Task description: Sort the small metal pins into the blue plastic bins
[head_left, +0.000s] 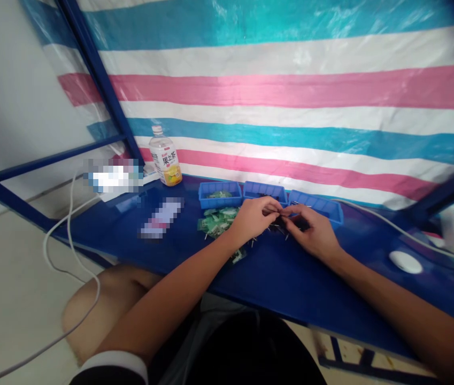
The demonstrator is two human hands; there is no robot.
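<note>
My left hand (255,220) and my right hand (314,230) meet over the blue table (283,278), fingertips pinched close together. Whatever sits between them is too small and covered to make out. Beneath the fingers lie small dark parts with thin metal pins (277,228), partly hidden. Left of my left hand is a heap of green pieces (215,222), some reaching under the wrist. Behind stand a blue bin (219,203) with green pieces inside, a second blue bin (262,187) with dark contents, and a third blue bin (334,213) partly covered by my right hand.
A drink bottle (166,160) stands at the back left, near blurred-out items. To the right lie a white oval object (406,262) and a pale cable (395,225). A striped plastic sheet (275,88) hangs behind, and a blue metal post (98,80) rises at left.
</note>
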